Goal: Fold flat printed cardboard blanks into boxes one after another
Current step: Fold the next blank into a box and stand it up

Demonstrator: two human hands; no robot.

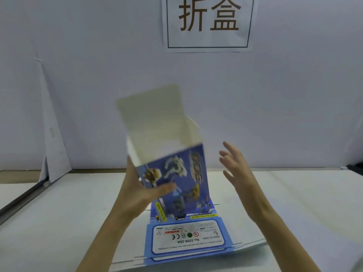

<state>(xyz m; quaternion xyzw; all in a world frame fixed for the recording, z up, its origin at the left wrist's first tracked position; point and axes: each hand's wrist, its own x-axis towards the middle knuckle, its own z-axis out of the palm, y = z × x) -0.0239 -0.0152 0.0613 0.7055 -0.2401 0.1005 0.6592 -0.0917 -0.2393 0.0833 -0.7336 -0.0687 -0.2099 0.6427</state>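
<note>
One box [186,173] is held up over the bench [59,213] by the left hand [137,189], thumb on its printed face; right hand [237,173] loose beside it, holding nothing. One stack of blanks [188,236] lies underneath, sheets uncountable.

paper sign [208,20] on wall [78,75]: 折盒, large dark characters in thin frame | flat blank [188,239] on table [59,213], white panel, upside down: WARNING; CE; No.5599-20A; MADE IN CHINA | smaller print there: too blurred to read
</note>
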